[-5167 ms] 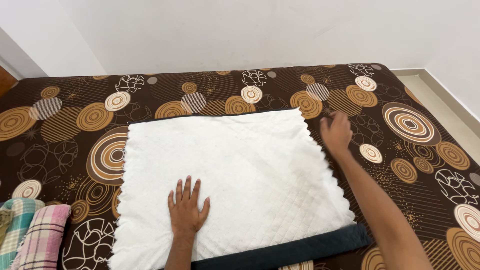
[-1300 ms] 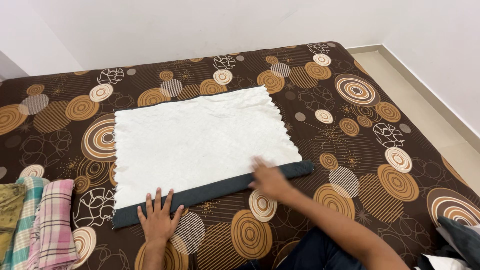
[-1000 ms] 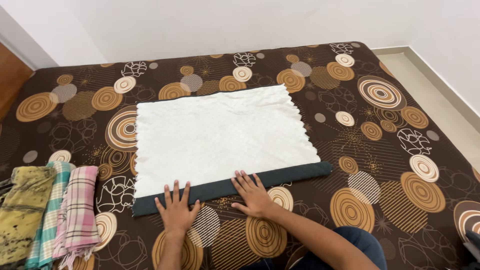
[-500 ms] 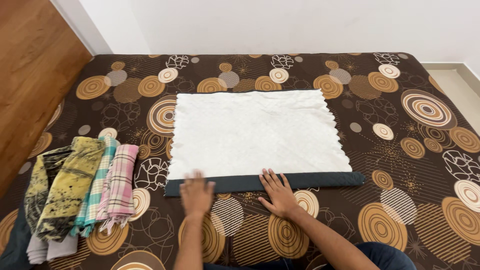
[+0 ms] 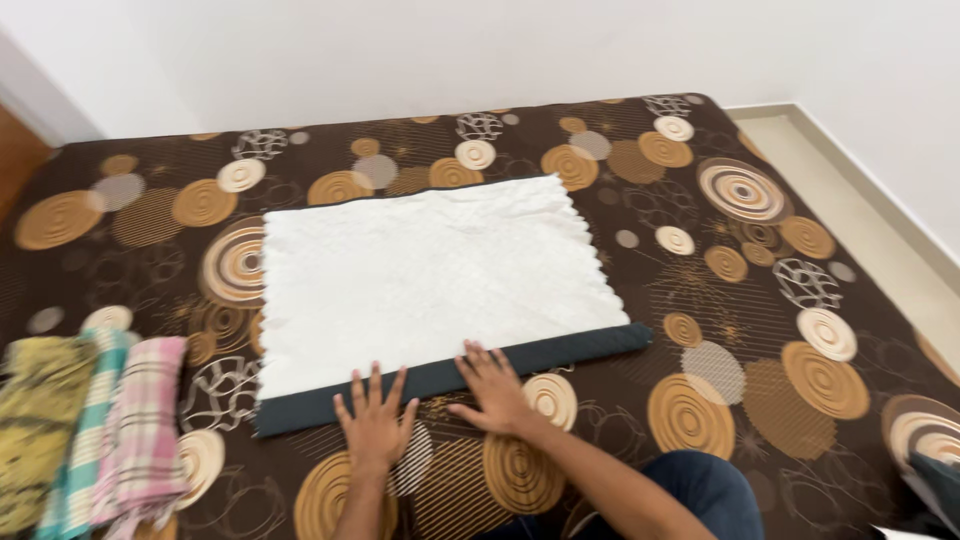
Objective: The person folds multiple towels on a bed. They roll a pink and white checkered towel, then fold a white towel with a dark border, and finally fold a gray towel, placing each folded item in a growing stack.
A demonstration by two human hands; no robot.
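A white quilted cloth (image 5: 430,275) lies spread flat on the bed (image 5: 760,330), whose cover is dark brown with tan, cream and orange circles. The cloth sits near the middle of the bed, its far edge toward the wall side and its right edge scalloped. Along its near edge runs a dark green rolled band (image 5: 450,375), stretching from the cloth's near left corner to its near right corner and tilted slightly, the right end farther up.

Both hands lie open and flat, palms down, fingers spread, gripping nothing. The left hand (image 5: 375,425) rests on the bed cover with its fingertips touching the dark band, left of the band's middle. The right hand (image 5: 495,390) lies just beside it, its fingers likewise on the band at about the middle.

At the bed's near left edge lie folded cloths side by side: a yellow mottled one (image 5: 35,435), a teal checked one (image 5: 85,440) and a pink checked one (image 5: 140,435), well apart from the white cloth. A pale floor strip (image 5: 870,215) runs along the bed's right edge.
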